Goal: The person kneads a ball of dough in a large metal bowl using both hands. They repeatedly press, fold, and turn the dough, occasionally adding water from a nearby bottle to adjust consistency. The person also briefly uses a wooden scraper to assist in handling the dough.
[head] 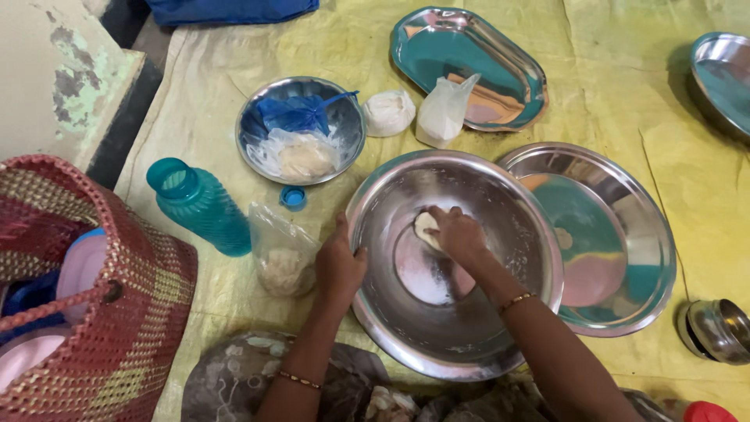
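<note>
Head view: person's two hands at a large steel bowl (500,312), lower centre of the frame.
Right hand (459,234): inside the bowl, fingers curled together, pressing on a pale dough lump (426,228).
Left hand (340,266): fingers closed over the bowl's left rim.
Nearby: teal bottle (201,207) at left; steel plate (617,242) at right.

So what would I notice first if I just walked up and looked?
Probably the big shiny steel bowl in the middle, where the right hand presses a small pale lump of dough while the left hand grips the rim. Next, the teal water bottle lying uncapped to the left, beside a red woven basket.
</note>
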